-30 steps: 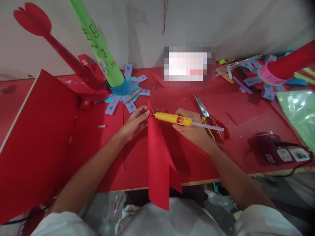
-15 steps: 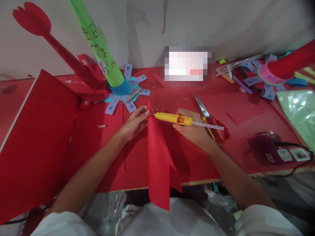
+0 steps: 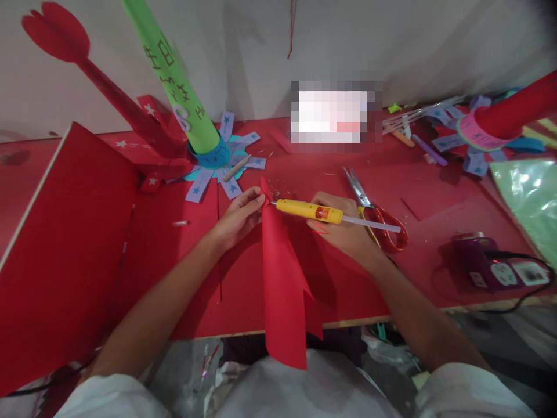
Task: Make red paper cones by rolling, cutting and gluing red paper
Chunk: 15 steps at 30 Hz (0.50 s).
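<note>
A rolled red paper cone (image 3: 282, 278) lies with its tip pointing away from me, its wide end hanging over the table's front edge. My left hand (image 3: 238, 217) pinches the cone near its tip. My right hand (image 3: 343, 229) grips a yellow glue gun (image 3: 308, 211) with a clear glue stick in its back; the nozzle touches the cone's tip at the seam.
Red-handled scissors (image 3: 378, 217) lie right of my right hand. A purple power strip (image 3: 496, 270) sits at the right. A green paper tube (image 3: 183, 87) on a blue starred base and red paper shapes stand at the back left. A big red board (image 3: 61, 249) leans at the left.
The cone's wide end has swung slightly to the right and the glue gun's back has shifted a little right. Both hands stay in place at the tip.
</note>
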Each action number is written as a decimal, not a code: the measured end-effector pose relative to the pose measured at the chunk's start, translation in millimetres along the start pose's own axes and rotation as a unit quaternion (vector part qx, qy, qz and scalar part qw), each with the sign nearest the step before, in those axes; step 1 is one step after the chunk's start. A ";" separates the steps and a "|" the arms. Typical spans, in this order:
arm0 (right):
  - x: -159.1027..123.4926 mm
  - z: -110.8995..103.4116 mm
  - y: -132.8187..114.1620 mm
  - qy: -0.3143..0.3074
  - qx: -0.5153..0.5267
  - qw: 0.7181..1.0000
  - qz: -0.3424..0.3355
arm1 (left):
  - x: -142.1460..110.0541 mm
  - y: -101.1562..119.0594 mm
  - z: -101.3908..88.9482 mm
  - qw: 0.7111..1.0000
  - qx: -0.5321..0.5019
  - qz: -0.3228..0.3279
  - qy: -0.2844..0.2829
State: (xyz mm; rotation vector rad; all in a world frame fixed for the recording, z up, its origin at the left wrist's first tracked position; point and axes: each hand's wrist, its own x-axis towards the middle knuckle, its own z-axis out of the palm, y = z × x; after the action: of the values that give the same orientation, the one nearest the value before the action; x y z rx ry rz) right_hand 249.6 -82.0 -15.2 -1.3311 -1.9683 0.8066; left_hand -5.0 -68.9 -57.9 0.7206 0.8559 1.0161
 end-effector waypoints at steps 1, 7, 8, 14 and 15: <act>-0.1 -0.2 0.2 -0.002 -0.001 1.000 0.001 | 0.3 -0.3 -0.1 1.000 -0.001 0.001 0.001; -2.1 -0.9 -0.1 -0.005 0.005 1.000 -0.006 | 1.0 -1.0 0.9 1.000 -0.007 0.006 -0.001; -2.4 -1.3 -0.5 -0.006 0.004 1.000 -0.007 | 0.9 -0.8 1.1 1.000 -0.009 0.005 0.000; -4.1 -4.4 -0.6 -0.006 0.008 1.000 -0.004 | 0.1 1.4 1.5 1.000 -0.018 0.003 0.001; -4.4 -4.7 0.2 -0.004 0.009 1.000 -0.004 | 0.0 1.7 1.6 1.000 -0.019 0.002 0.000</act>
State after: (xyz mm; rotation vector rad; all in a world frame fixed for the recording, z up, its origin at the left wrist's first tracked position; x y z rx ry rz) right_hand 254.6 -85.5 -13.2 -1.3100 -1.9667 0.8249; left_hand -4.3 -68.5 -55.7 0.6912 0.8344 1.0342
